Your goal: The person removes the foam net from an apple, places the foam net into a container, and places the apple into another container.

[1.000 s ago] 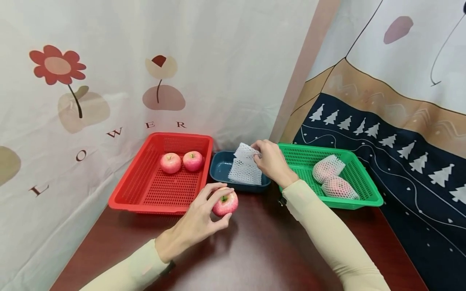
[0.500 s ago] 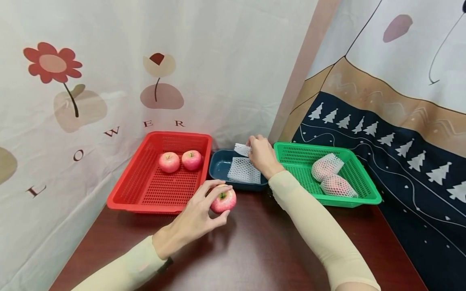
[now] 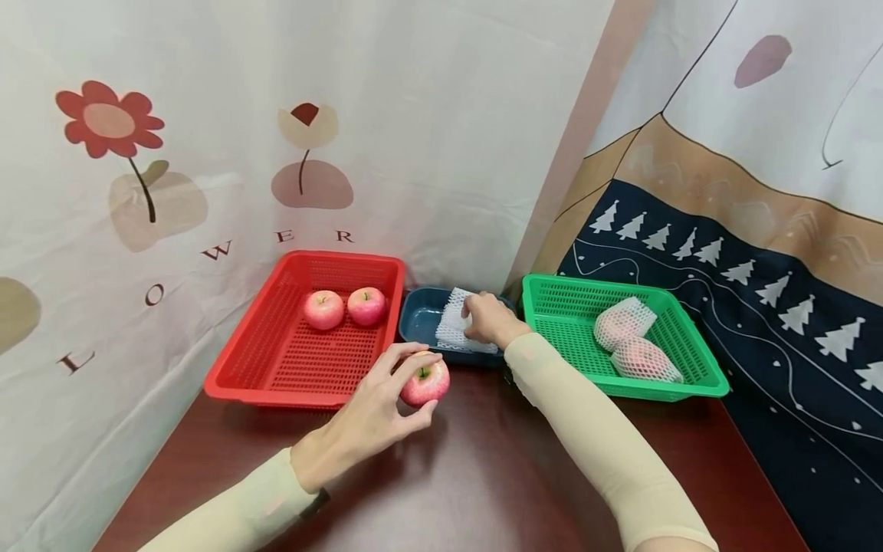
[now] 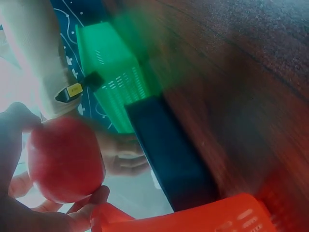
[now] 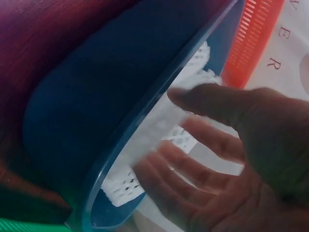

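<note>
My left hand (image 3: pixel 375 410) grips a red-and-yellow apple (image 3: pixel 425 383) between thumb and fingers, in front of the blue tray (image 3: pixel 419 307). The left wrist view shows this apple (image 4: pixel 65 162) close up, with fingertips around it. White foam fruit nets (image 3: pixel 455 322) lie in the tray, leaning toward its right side. Over them is my right hand (image 3: pixel 491 318), reaching down into the tray. In the right wrist view the thumb and fingers of my right hand (image 5: pixel 207 150) are spread apart at the nets (image 5: pixel 120 188), and part of the netting there is blurred.
To the left a red basket (image 3: pixel 241 360) holds two bare apples (image 3: pixel 345 308). A green basket (image 3: pixel 559 307) on the right contains two apples in foam nets (image 3: pixel 635 341). All stand on a dark red-brown table (image 3: pixel 483 475) before a printed curtain (image 3: pixel 441 138).
My right hand has come down from the tray's back toward its middle, and the net it held at the back now lies with the other. The left hand with the apple stays nearly still.
</note>
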`<state>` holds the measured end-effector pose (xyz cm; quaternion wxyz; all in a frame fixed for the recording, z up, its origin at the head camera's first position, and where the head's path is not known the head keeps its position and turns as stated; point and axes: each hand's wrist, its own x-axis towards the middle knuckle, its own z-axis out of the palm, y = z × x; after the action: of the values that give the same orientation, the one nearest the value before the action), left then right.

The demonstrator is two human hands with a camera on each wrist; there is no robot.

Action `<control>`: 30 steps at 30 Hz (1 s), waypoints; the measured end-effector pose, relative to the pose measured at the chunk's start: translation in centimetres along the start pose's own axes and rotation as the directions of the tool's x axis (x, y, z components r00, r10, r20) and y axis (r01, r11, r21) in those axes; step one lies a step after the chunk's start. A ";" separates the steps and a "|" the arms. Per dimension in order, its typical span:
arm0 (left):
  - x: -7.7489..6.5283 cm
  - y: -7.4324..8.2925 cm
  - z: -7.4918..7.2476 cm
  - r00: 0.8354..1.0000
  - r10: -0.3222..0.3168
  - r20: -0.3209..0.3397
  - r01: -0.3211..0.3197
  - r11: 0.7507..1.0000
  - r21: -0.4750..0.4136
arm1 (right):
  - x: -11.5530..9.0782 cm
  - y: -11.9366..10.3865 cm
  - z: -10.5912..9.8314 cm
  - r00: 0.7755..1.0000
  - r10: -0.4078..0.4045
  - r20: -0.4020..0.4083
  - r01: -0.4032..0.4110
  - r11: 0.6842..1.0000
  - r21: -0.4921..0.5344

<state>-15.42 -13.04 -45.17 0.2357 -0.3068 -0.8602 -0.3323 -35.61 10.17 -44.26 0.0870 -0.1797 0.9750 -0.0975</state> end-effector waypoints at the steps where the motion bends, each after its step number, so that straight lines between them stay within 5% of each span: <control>1: 0.0 0.0 0.0 1.000 0.000 -0.001 0.000 1.000 0.003 | 1.1 0.9 0.8 1.000 -0.007 0.028 0.007 1.000 -0.011; 6: 0.3 0.0 -0.5 1.000 -0.007 -0.011 0.008 1.000 0.019 | 6.0 4.4 4.9 0.988 -0.069 0.139 0.079 0.994 -0.069; 9: 0.5 0.0 -1.1 1.000 -0.014 -0.006 0.015 0.999 0.030 | 6.7 4.7 5.4 0.977 -0.106 0.186 0.123 0.989 -0.083; 16: 1.0 -0.5 -2.6 0.999 -0.037 -0.006 0.037 0.997 0.069 | 0.1 -0.2 0.2 0.968 -0.099 0.229 0.123 0.988 -0.093; 30: 1.2 -1.7 -3.9 0.994 -0.108 -0.009 0.109 0.988 0.106 | -4.5 -0.6 -1.9 0.971 -0.240 -0.005 0.240 0.970 -0.036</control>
<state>-16.63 -16.39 -42.49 0.2348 -0.2460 -0.8917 -0.2988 -31.68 11.59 -41.70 0.0671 -0.2973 0.9481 -0.0910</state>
